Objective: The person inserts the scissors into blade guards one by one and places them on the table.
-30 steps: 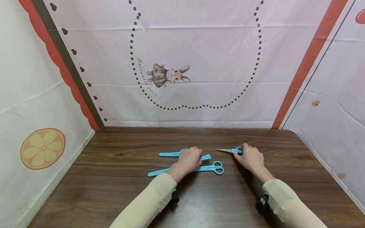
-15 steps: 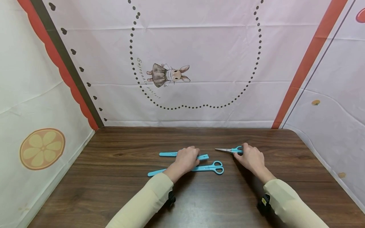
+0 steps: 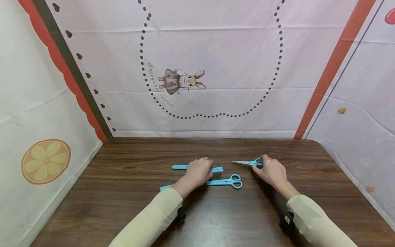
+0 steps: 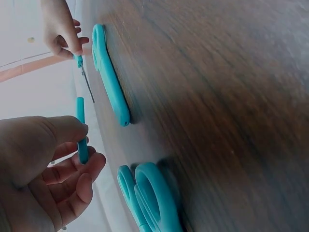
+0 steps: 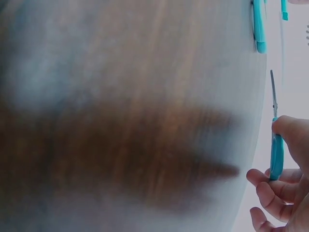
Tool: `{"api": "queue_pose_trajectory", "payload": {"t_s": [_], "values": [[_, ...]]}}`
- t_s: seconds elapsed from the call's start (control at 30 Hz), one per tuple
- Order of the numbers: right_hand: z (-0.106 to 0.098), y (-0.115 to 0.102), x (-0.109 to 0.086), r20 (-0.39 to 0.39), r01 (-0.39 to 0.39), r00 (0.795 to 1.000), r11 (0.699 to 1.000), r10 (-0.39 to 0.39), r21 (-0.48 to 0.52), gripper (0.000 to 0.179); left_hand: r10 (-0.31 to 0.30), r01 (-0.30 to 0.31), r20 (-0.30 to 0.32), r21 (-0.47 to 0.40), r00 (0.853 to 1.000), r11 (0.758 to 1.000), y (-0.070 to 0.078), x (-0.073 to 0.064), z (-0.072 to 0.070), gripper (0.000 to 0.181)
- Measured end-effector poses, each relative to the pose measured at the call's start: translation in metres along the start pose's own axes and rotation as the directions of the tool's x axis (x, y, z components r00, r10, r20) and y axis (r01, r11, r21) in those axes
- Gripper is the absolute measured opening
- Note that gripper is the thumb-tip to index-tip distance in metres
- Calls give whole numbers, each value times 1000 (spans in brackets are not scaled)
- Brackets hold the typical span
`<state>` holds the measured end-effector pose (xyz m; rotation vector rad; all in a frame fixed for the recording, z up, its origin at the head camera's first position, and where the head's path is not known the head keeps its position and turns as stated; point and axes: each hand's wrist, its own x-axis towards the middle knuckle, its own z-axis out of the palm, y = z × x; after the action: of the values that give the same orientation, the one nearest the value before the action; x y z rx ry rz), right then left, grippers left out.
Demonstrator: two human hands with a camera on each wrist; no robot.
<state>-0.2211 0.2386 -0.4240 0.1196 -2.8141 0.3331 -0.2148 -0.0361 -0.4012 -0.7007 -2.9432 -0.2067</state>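
My left hand point(image 3: 198, 171) pinches a turquoise scissors sheath point(image 3: 217, 169) between thumb and fingers, raised above the table in the left wrist view. To the right, my right hand point(image 3: 273, 171) grips the turquoise handle of a pair of scissors point(image 5: 277, 150); their bare metal blades point(image 3: 240, 162) point left toward the sheath, with a gap between. Close by the left hand lie sheathed scissors: one pair point(image 3: 224, 181) nearer me with handles to the right, another point(image 3: 166, 187) partly under the left forearm, and a third point(image 3: 180, 167) behind, its handles hidden by the hand.
The brown wood-grain table point(image 3: 197, 219) meets a white printed cloth wall point(image 3: 234, 68) along its back edge. More cloth hangs at the left point(image 3: 18, 137) and right point(image 3: 364, 144) sides. A black camera sits at each wrist.
My left hand has moved a little left with the sheath, widening the gap to the blades. The right hand and its scissors have hardly moved.
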Motion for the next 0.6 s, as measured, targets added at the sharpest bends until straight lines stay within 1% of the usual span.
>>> {"api": "queue_pose_trajectory", "payload": {"t_s": [0.37, 0.6], "values": [[-4, -6, -3, -2, 17, 1000, 1000, -17, 26, 48, 22, -22, -47, 14, 999, 1000, -8, -6, -2, 13], [-5, -10, -6, 3, 31, 1000, 999, -31, 32, 50, 37, -39, -87, -18, 996, 999, -14, -9, -4, 14]]}}
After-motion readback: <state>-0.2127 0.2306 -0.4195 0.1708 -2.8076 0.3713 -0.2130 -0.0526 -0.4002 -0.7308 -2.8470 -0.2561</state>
